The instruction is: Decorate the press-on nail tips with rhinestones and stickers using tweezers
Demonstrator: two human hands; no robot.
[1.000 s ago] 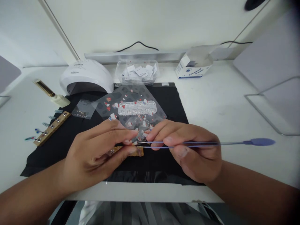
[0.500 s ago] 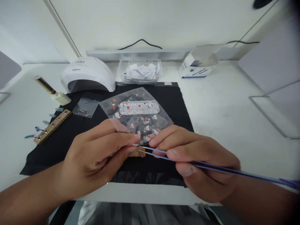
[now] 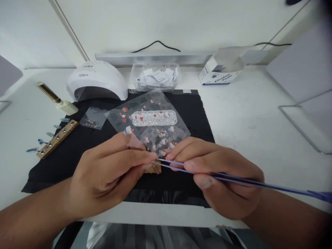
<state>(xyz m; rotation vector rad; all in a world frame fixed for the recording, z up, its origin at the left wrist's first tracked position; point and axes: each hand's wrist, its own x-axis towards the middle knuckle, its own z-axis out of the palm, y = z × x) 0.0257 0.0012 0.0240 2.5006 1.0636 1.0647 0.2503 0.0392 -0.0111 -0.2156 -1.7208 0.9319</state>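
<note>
My left hand (image 3: 111,173) pinches the near edge of a clear sticker sheet (image 3: 121,119) printed with small red and white cartoon figures. Blue tweezers (image 3: 220,178) lie between the thumb and fingers of my right hand (image 3: 225,176). Their slightly parted tips meet the left thumb and forefinger; anything tiny between them is too small to make out. Through the sheet shows a clear case (image 3: 154,119) of small glittery pieces. Below the fingertips, a wooden holder (image 3: 155,168) is partly hidden by my left hand.
A black mat (image 3: 186,107) covers the middle of the white table. On the left are a wooden stand (image 3: 58,138) with nail tips, a polish bottle (image 3: 67,107) and a small clear bag (image 3: 93,117). Behind stand a white nail lamp (image 3: 97,79), a plastic tub (image 3: 155,77) and an alcohol pad box (image 3: 220,72).
My left fingertips and the tweezer tips have shifted slightly to the right. The sheet's far edge has risen a little, and both hands keep their grip.
</note>
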